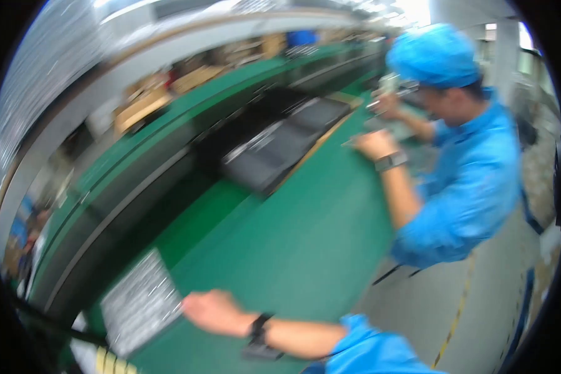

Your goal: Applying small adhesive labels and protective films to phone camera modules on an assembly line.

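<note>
A flat rectangular silvery panel (143,305), glossy as if covered in clear film, lies at the lower left of the green bench (305,249). My right hand (215,311), with a black strap at the wrist, reaches in from the lower right. Its fingers are closed at the panel's right edge and seem to grip it; motion blur softens the contact. My left hand is out of view.
A co-worker (461,162) in blue cap and smock works at the right, hands over the bench. Dark flat panels (274,149) lie mid-bench. Cardboard boxes (143,109) sit on the far ledge. A dark tube (56,321) crosses the lower left.
</note>
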Demonstrator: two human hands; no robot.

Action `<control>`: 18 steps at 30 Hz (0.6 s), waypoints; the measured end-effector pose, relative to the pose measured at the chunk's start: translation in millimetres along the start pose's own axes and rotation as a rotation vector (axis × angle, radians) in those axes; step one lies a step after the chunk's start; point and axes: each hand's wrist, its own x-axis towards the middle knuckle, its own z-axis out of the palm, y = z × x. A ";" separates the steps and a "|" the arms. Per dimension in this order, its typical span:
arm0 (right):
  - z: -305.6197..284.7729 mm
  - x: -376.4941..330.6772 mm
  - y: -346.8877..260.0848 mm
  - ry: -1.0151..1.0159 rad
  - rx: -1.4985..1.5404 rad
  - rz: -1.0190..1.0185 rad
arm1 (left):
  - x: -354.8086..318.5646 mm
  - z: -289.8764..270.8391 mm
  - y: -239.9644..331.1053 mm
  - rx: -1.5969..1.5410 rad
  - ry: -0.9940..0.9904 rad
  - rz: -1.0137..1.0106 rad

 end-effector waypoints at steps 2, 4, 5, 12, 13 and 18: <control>-4.7 4.7 -13.7 0.002 0.038 -0.007 | -92.2 7.2 -100.4 -0.286 0.148 -0.071; -12.3 4.6 -6.1 0.090 0.193 0.082 | -79.4 -10.1 -105.7 -0.428 0.090 -0.204; -10.0 5.3 -9.0 0.080 0.227 0.090 | -74.4 -20.6 -137.5 -0.544 0.115 -0.205; 1.3 8.8 -3.3 0.077 0.223 0.151 | -69.2 -14.0 -169.7 -0.364 0.073 0.091; 0.4 10.0 -3.7 0.083 0.198 0.146 | -70.4 -8.8 -170.5 -0.344 0.100 0.118; 11.4 4.0 -8.7 0.040 0.192 0.115 | -75.3 6.9 -203.8 -0.488 0.160 0.323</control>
